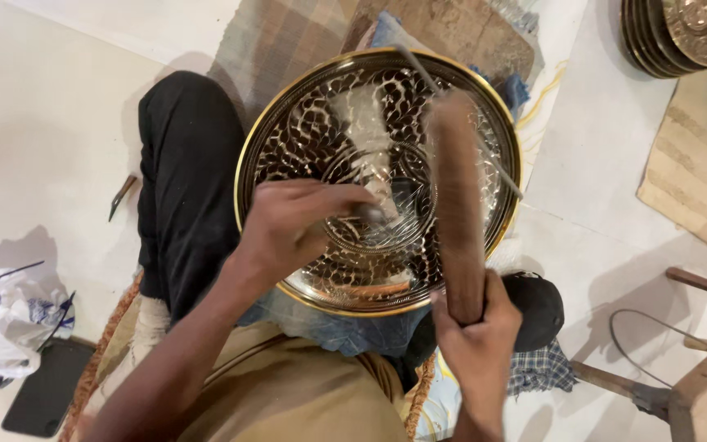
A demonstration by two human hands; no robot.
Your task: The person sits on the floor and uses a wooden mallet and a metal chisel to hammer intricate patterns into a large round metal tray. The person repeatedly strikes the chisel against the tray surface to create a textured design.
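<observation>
Left hand [288, 229] closed round a small punch [372, 214], tip set near the middle of the tray [304, 123] resting on the lap; right hand [478, 331] gripping a wooden mallet [458, 205], raised and blurred above it. Risked, by judgement: a glancing blow onto the left fingers, or a skidding punch scarring the pattern, given the tray's unclamped, tilted seat.

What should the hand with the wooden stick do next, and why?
Probably bring the wooden stick down onto the small metal tool that the left hand holds against the middle of the shiny patterned tray. The right hand grips the stick raised above the tray, and the tool's tip seems to rest on the engraved centre circle.
</observation>
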